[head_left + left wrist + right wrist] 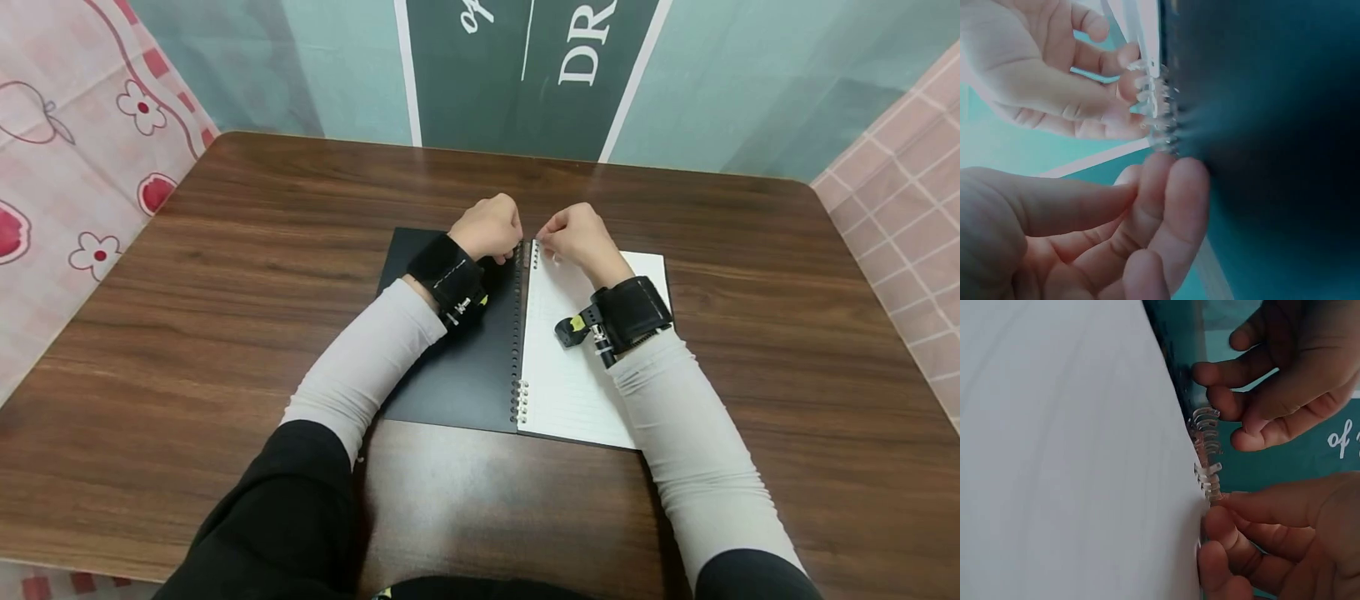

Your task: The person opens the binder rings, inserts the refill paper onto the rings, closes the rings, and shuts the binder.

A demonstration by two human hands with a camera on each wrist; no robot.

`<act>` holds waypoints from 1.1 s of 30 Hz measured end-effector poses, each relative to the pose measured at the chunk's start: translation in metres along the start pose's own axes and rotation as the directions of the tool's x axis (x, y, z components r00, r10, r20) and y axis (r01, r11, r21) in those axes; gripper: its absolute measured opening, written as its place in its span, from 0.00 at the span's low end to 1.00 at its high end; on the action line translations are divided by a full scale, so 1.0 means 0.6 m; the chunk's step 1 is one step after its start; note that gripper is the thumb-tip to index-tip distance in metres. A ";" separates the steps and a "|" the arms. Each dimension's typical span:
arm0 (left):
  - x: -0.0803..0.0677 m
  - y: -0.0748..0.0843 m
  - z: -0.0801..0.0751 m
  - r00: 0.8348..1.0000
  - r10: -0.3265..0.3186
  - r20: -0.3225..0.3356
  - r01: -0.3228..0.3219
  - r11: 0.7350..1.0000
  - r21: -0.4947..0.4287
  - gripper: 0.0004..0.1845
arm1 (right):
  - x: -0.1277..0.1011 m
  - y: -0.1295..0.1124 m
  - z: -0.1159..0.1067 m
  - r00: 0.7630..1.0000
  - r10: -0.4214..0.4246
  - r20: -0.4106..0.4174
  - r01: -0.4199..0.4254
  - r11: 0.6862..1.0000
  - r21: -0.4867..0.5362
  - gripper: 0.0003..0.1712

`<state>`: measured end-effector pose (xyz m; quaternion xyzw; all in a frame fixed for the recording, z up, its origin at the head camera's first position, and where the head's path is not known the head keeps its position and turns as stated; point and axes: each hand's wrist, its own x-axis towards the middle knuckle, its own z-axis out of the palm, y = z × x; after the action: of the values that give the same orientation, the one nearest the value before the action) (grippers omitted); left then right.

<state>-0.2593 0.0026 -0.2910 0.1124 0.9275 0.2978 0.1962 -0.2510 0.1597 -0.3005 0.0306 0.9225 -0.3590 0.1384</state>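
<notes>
An open ring-bound notebook lies on the wooden table (225,333), its black cover (457,375) to the left and a white lined page (577,392) to the right. Both hands meet at the far end of the ring binding (517,333). My left hand (516,242) has curled fingers whose tips pinch the clear plastic rings (1161,119) from the cover side (1272,125). From the page side (1066,456), my right hand (542,246) pinches the same rings (1207,450) between thumb and fingertips (1225,503). Black wrist straps sit on both forearms.
Bare wood surrounds the notebook on every side. A teal wall with a dark banner (525,75) stands behind the table's far edge. A pink patterned cloth (67,167) hangs at the left, and pink tiles (907,167) show at the right.
</notes>
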 end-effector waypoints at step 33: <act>0.015 -0.017 0.010 1.000 0.011 0.006 -0.011 1.000 0.006 0.10 | 0.024 0.028 0.012 0.986 -0.131 0.103 0.129 0.991 0.021 0.05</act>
<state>-0.2659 0.0002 -0.3042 0.1189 0.9272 0.2956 0.1970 -0.2603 0.1668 -0.3207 -0.0474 0.9115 -0.3751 0.1623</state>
